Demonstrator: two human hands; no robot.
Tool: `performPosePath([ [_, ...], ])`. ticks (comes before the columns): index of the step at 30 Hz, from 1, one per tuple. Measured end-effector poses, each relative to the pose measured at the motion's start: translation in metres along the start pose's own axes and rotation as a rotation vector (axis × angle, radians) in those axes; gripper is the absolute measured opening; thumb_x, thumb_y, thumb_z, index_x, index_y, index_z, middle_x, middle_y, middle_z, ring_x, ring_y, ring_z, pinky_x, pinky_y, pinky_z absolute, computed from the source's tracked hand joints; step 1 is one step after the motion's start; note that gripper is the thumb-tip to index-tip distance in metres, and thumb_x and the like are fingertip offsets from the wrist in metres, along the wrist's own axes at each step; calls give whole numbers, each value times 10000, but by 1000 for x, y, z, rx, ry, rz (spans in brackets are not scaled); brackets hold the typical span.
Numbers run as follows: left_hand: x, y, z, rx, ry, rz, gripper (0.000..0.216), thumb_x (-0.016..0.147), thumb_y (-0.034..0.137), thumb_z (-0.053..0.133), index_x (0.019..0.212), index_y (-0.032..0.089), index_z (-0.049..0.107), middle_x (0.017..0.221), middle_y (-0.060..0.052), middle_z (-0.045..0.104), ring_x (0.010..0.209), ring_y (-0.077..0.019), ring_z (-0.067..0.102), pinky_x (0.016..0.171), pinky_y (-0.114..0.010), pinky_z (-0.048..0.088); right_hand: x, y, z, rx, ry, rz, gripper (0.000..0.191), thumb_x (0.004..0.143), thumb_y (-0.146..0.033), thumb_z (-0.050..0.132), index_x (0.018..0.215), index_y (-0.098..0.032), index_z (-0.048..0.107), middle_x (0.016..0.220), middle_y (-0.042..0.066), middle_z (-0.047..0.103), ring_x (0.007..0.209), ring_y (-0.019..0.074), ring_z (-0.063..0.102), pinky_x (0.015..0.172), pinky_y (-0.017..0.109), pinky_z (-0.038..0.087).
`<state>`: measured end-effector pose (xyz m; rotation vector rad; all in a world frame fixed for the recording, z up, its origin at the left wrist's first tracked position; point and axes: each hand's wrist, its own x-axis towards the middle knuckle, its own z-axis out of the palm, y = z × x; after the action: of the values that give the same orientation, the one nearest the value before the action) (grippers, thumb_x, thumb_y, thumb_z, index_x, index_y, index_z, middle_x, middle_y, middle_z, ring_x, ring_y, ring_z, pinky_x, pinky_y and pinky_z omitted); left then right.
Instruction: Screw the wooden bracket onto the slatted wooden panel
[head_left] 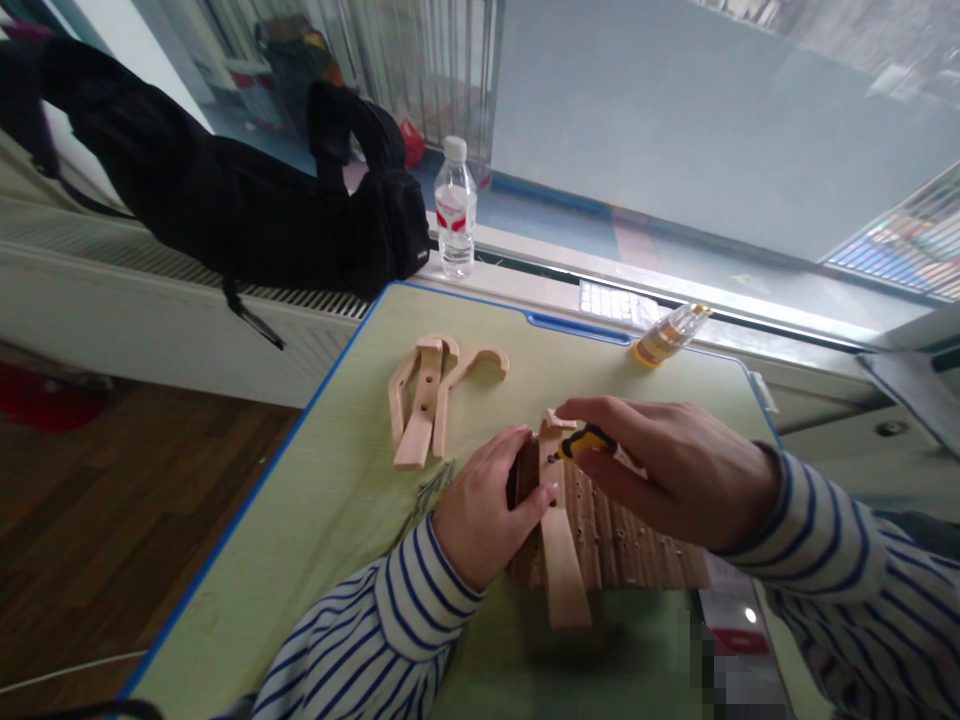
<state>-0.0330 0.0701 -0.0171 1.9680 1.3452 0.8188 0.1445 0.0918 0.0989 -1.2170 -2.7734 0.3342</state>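
Observation:
My right hand grips a small screwdriver with a yellow and black handle. Its tip points into the upper hole of a light wooden coat hook, which lies over a brown slatted wooden piece dotted with small holes. My left hand is closed around the left edge of the brown piece, thumb pressed on the hook near its lower hole. Whether the tip meets a screw is too small to tell. Several screws lie beside my left wrist. Further left, more wooden hooks rest in a group.
The pale green table has a blue edge. A pointed bottle with yellow contents stands near its back edge. On the sill beyond are a water bottle, a black bag and a white keyboard-like object.

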Motion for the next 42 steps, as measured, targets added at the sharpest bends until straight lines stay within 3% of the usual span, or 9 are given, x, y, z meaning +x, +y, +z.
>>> performPosePath([
  [4, -1, 1, -1, 4, 25, 14, 489, 767, 298, 571, 1207, 120, 453, 1231, -138, 541, 1152, -243, 499, 988, -422, 405, 2, 0, -8, -129, -11, -35, 303, 878, -296, 371, 1134, -156, 453, 907, 82, 613, 722, 152, 560, 559, 268, 346],
  [10, -1, -1, 1, 5, 27, 14, 480, 779, 316, 566, 1207, 129, 456, 1246, -130, 532, 1165, -239, 490, 994, -417, 404, 6, 1, -7, -117, -32, -96, 208, 887, -271, 344, 954, -151, 500, 729, 23, 566, 581, 105, 462, 516, 255, 293],
  [20, -1, -1, 0, 3, 17, 17, 482, 781, 306, 562, 1210, 120, 446, 1239, -133, 536, 1161, -235, 493, 992, -411, 407, 4, 0, 4, -117, 72, -106, 180, 884, -261, 347, 922, -148, 482, 705, 7, 550, 544, 95, 429, 497, 257, 274],
  [32, -1, -1, 1, -11, 21, 17, 474, 777, 302, 569, 1207, 141, 452, 1243, -131, 536, 1163, -244, 493, 991, -434, 407, -1, -10, 11, -173, 135, 18, 201, 886, -303, 346, 893, -157, 483, 580, -19, 533, 434, 85, 409, 440, 254, 195],
  [39, 0, -2, 1, -29, -2, 15, 472, 783, 308, 562, 1205, 121, 462, 1267, -141, 515, 1189, -247, 468, 1010, -423, 391, -1, -25, 20, -186, 230, 215, 224, 882, -361, 363, 865, -176, 489, 508, -36, 510, 388, 94, 424, 434, 254, 167],
  [42, -1, -1, 1, -18, 0, 1, 484, 778, 307, 566, 1208, 113, 460, 1260, -143, 520, 1184, -246, 473, 1011, -416, 390, -1, -23, 19, -179, 212, 245, 231, 883, -376, 360, 877, -186, 490, 490, -44, 497, 394, 104, 446, 438, 251, 182],
])
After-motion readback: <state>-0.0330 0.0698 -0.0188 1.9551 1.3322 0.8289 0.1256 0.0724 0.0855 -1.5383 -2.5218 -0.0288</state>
